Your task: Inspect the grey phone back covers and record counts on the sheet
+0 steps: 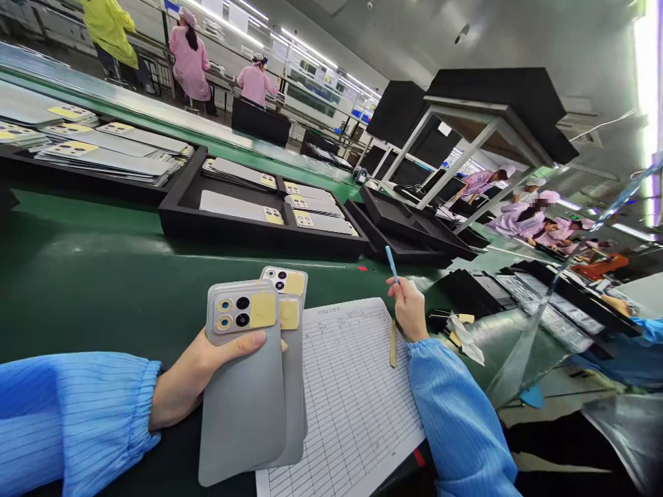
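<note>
My left hand (207, 359) grips a small stack of grey phone back covers (243, 407), thumb across the front one. Each shows a camera cutout area with yellow tape (263, 309) beside the lens rings. The covers are fanned slightly, so a rear one sticks out to the right. In my right hand (409, 307) is a light blue pen (391, 264), tip end hidden by the fingers. Under and between my hands lies a printed grid sheet (352, 386), partly covered by the phone covers. A thin yellowish strip (393, 345) rests at its right edge, near my right wrist.
Behind the sheet, a black divided tray (259, 231) holds more phone covers; another loaded tray (129, 181) stands to its left. Stacked black trays (414, 221) sit further right. Tweezers and scraps (460, 331) lie right of my hand. Several co-workers sit at benches beyond.
</note>
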Demonstrator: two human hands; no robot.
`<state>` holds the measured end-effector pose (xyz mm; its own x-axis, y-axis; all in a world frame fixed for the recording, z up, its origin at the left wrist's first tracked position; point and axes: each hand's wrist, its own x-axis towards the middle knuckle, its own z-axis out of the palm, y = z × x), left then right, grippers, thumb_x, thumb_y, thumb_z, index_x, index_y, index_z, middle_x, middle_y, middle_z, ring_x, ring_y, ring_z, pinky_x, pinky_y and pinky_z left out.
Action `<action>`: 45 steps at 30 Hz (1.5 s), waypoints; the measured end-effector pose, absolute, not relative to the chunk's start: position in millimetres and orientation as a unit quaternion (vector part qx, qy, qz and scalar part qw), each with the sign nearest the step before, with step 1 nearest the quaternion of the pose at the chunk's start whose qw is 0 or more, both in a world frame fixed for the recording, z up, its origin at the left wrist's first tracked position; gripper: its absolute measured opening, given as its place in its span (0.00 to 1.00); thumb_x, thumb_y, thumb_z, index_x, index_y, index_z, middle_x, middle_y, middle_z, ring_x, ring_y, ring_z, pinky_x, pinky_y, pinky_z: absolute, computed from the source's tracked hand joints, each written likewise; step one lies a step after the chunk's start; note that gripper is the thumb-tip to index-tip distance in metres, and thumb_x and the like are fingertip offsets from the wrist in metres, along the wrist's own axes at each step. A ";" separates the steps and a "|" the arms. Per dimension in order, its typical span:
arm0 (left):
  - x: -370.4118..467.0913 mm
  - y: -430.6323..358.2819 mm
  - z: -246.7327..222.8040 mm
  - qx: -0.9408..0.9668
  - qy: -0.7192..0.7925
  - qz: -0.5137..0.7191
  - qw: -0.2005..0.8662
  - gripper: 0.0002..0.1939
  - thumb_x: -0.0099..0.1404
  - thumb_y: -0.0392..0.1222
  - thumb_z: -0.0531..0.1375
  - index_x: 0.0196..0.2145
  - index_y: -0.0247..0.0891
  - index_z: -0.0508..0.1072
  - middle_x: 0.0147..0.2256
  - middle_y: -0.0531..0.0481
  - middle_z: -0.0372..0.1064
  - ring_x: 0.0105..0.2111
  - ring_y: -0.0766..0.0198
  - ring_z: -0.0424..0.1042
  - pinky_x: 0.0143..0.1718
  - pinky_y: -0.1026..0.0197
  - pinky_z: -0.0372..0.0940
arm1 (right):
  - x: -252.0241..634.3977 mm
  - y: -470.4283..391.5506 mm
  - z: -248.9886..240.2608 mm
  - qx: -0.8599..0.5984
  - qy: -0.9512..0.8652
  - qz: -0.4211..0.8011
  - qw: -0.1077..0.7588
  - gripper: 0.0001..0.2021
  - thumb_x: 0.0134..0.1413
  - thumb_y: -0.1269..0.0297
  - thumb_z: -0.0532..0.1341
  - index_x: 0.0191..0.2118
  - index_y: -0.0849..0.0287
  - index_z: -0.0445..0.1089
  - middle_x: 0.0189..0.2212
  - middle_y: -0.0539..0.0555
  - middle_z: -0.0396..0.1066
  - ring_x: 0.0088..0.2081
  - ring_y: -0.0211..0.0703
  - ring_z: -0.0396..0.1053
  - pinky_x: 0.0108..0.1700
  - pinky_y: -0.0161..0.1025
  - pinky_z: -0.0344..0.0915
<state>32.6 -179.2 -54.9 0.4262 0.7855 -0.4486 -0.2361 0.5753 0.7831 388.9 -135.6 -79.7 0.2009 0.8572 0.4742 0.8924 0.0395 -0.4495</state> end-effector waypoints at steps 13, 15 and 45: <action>31.7 -177.7 -57.1 0.364 0.402 0.315 0.779 0.14 0.53 0.47 0.63 0.35 0.36 0.75 0.37 0.47 0.75 0.36 0.58 0.72 0.35 0.63 0.69 | 391.5 -96.6 -58.7 -0.616 -0.559 0.068 0.550 0.12 0.51 0.56 0.58 0.31 0.61 0.69 0.31 0.52 0.70 0.31 0.38 0.63 0.34 0.36 0.59; 31.9 -178.2 -56.6 0.360 0.402 0.312 0.782 0.14 0.53 0.47 0.63 0.35 0.36 0.75 0.36 0.48 0.75 0.35 0.59 0.72 0.35 0.64 0.69 | 387.7 -104.5 -50.6 -0.599 -0.534 0.072 0.592 0.11 0.47 0.57 0.61 0.30 0.60 0.70 0.31 0.51 0.69 0.31 0.38 0.63 0.34 0.35 0.58; 16.5 -130.4 -39.3 0.352 0.390 0.323 0.788 0.10 0.55 0.36 0.60 0.36 0.31 0.72 0.27 0.46 0.76 0.24 0.64 0.73 0.25 0.65 0.69 | 315.1 -190.6 -89.2 -0.616 -0.544 0.345 0.453 0.20 0.50 0.57 0.61 0.17 0.57 0.51 0.08 0.42 0.54 0.10 0.28 0.47 0.13 0.29 0.42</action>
